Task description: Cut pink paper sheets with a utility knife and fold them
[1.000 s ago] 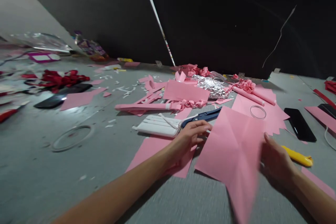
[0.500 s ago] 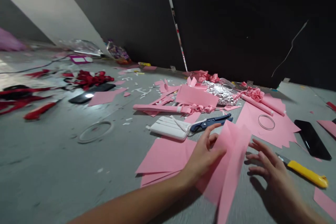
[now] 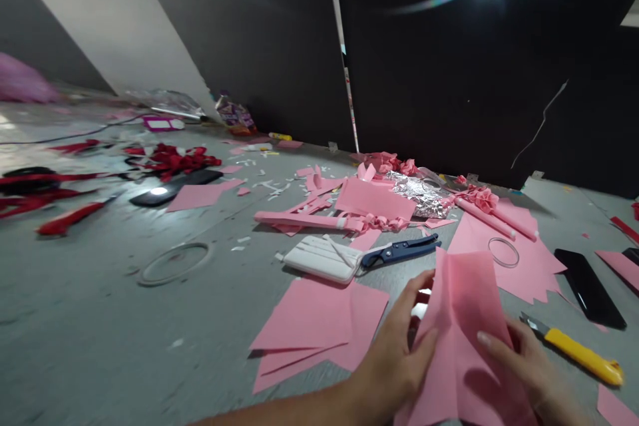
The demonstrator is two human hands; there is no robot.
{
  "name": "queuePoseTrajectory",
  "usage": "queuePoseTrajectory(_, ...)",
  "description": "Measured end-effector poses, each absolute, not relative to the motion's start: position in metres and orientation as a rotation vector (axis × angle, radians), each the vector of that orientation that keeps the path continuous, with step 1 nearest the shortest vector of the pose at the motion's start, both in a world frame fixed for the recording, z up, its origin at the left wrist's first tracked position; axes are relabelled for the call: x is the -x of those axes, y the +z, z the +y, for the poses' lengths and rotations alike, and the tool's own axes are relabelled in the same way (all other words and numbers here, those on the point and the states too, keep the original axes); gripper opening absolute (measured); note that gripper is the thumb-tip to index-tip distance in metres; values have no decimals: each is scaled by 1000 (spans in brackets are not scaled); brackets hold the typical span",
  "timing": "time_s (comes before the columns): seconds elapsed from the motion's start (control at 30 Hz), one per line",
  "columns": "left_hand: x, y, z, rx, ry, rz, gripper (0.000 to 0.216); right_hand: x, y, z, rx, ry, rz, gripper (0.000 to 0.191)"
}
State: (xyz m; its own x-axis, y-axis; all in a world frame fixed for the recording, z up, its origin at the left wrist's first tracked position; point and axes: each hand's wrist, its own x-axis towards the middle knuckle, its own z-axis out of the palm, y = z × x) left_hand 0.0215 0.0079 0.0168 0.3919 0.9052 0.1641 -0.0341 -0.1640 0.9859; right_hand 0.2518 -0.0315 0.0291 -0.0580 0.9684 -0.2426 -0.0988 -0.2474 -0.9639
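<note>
A creased pink paper sheet stands folded upward between both hands near the bottom of the view. My left hand grips its left edge, thumb and fingers closed on the paper. My right hand holds the right side with fingers laid over the sheet. More pink sheets lie flat just left of my left hand. Blue-handled scissors rest beyond the paper beside a white pack.
A yellow utility knife lies right of my right hand, a black phone past it. Pink rolls, foil, a clear ring and paper scraps cover the grey table. Red ribbon pieces and another phone lie far left.
The sheet went from lying spread flat to being folded and lifted upright between both hands. My right hand moved in from beside the paper onto it. The view tilted up.
</note>
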Motion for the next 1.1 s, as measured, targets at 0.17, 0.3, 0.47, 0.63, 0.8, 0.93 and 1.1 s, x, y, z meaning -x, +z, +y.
queuePoseTrajectory(0.17, -14, 14, 52, -1299, 941, 701, 83, -274, 19, -11, 1433, 1345, -944, 45)
queuePoseTrajectory(0.3, -11, 10, 72, -1154, 848, 750, 54, -278, 19, -6, 1393, 1355, -880, 46)
queuePoseTrajectory(0.47, -6, 12, 76, -1124, 903, 836, 39, -281, 19, -1, 1346, 1355, -808, 45)
queuePoseTrajectory(0.63, -1, 21, 82, -1086, 902, 833, 38, -288, 21, 0, 1338, 1347, -716, 38)
queuePoseTrajectory(0.8, 7, 23, 85, -1056, 899, 907, 31, -292, 28, -3, 1242, 1358, -803, 30)
queuePoseTrajectory(0.93, 12, 26, 85, -1144, 919, 944, 36, -295, 29, -4, 1182, 1374, -902, 35)
queuePoseTrajectory(1.1, 7, 27, 86, -1291, 869, 959, 42, -296, 31, -2, 1277, 1386, -1033, 55)
